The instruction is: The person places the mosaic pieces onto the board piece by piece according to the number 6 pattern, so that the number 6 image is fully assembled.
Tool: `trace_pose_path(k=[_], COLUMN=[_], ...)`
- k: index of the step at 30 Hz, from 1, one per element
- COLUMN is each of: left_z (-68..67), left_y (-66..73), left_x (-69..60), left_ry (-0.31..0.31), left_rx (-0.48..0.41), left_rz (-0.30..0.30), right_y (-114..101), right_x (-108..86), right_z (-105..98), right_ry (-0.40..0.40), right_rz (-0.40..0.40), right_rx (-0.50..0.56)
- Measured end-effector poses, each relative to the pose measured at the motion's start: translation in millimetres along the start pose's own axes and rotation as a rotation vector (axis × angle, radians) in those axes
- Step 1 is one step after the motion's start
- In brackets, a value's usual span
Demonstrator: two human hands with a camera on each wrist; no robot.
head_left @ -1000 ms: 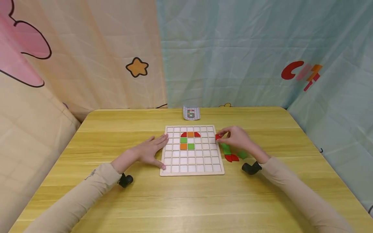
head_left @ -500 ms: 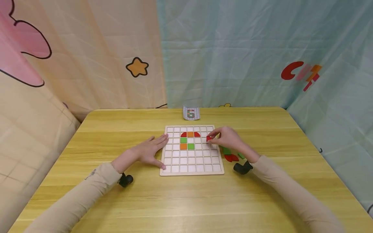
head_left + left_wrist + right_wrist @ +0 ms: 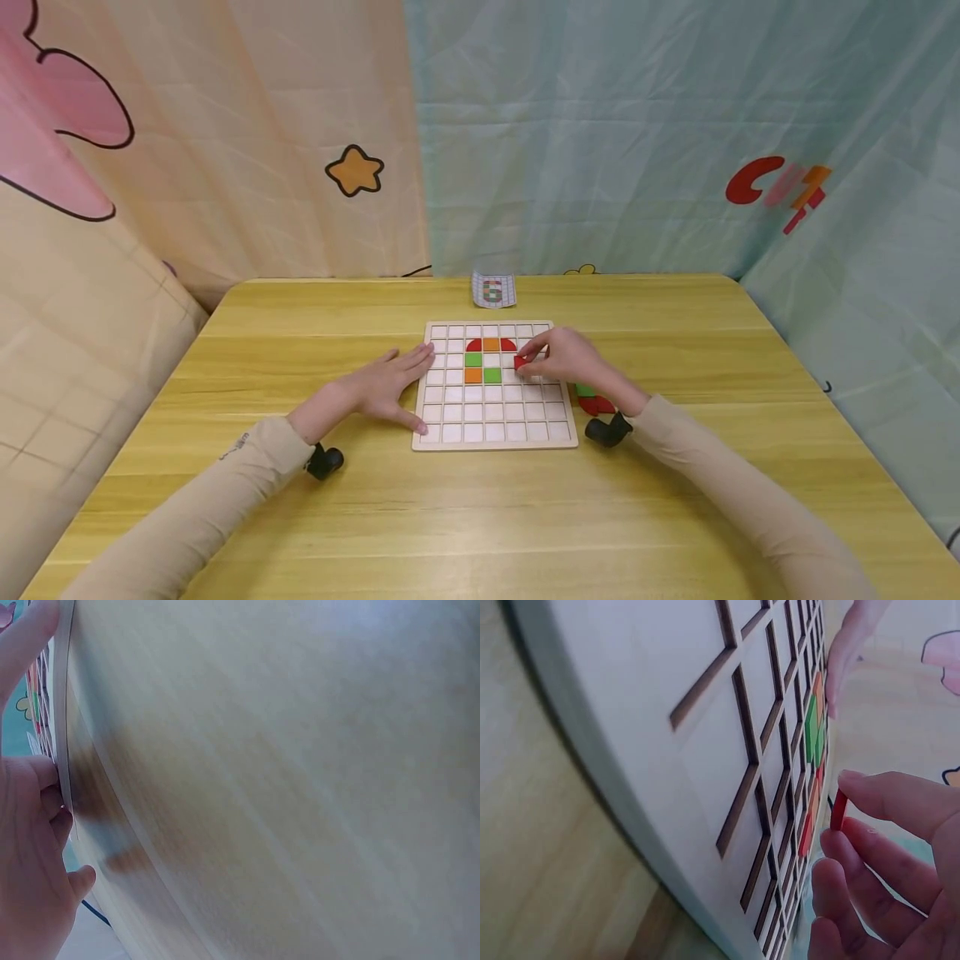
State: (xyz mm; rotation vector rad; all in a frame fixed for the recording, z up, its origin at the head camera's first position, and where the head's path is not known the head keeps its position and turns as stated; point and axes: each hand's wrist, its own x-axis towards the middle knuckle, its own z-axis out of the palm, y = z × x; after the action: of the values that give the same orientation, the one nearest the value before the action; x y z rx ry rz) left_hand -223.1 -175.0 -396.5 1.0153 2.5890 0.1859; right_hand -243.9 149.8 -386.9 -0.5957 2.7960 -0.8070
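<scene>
A pale wooden grid board (image 3: pixel 495 445) lies on the table, with red quarter-round, orange square and green square tiles in some cells of its upper half. My right hand (image 3: pixel 568 358) is over the board's right part. It pinches a red tile (image 3: pixel 520 363) between thumb and fingertips, just right of the placed tiles. In the right wrist view that red tile (image 3: pixel 839 811) appears edge-on, apart from the board's surface. My left hand (image 3: pixel 384 390) is spread, its fingers and thumb resting on the board's left edge. The left wrist view catches only part of this left hand (image 3: pixel 30 847).
Right of the board, partly behind my right wrist, lie loose red tiles (image 3: pixel 597 406) and a green tile (image 3: pixel 585 390). A small card (image 3: pixel 493 291) printed with a coloured grid pattern stands near the table's far edge. Printed curtains (image 3: pixel 600 150) hang behind the table.
My right hand has moved left from the board's right edge, carrying the red tile over the grid towards the placed tiles. The left hand has stayed where it was.
</scene>
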Motion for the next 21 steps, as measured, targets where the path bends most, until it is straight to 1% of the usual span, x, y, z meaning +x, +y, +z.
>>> trace_pose_path(k=[9, 14, 21], left_z=[-1.7, -2.3, -2.4], left_y=[1.4, 1.3, 0.0], left_x=[-1.7, -1.3, -0.5], left_ry=[0.0, -0.006, -0.008], left_rx=[-0.004, -0.005, -0.005], left_rz=[0.009, 0.003, 0.003], right_y=[-7.5, -9.3, -8.5], right_x=[4.7, 6.1, 8.1], right_z=[6.4, 9.7, 12.4], right_ry=[-0.06, -0.07, -0.072], right_rz=[-0.013, 0.0, -0.016], right_rx=[-0.025, -0.034, -0.027])
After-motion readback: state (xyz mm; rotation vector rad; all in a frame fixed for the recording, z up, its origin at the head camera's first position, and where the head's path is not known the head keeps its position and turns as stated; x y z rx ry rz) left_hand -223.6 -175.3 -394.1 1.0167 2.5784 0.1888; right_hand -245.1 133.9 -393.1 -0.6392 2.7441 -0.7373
